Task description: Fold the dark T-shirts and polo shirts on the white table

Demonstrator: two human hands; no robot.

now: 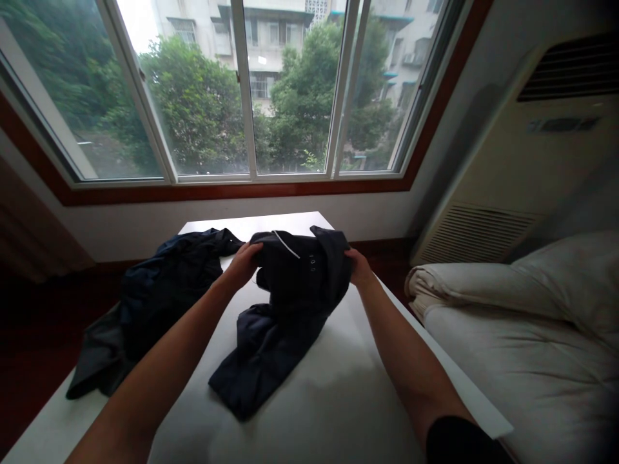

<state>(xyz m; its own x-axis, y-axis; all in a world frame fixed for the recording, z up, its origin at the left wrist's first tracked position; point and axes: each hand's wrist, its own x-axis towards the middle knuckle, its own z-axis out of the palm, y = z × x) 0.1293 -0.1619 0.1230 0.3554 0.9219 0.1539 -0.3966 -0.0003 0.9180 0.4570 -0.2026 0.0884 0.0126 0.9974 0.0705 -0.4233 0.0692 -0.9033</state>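
A dark navy garment is held up over the white table, stretched between my two hands. A thin white cord or strip crosses its upper part, and a short row of small pale marks shows near the middle. One long leg or sleeve trails down onto the tabletop toward the lower left; the frame does not settle which. My left hand is closed on the upper left edge, its fingertips partly hidden by cloth. On the opposite edge, my right hand pinches the fabric.
Another pile of dark clothing lies crumpled along the left side of the white table. Beyond the table is a wide window. To the right are a folded pale quilt or cushion and a tall air conditioner.
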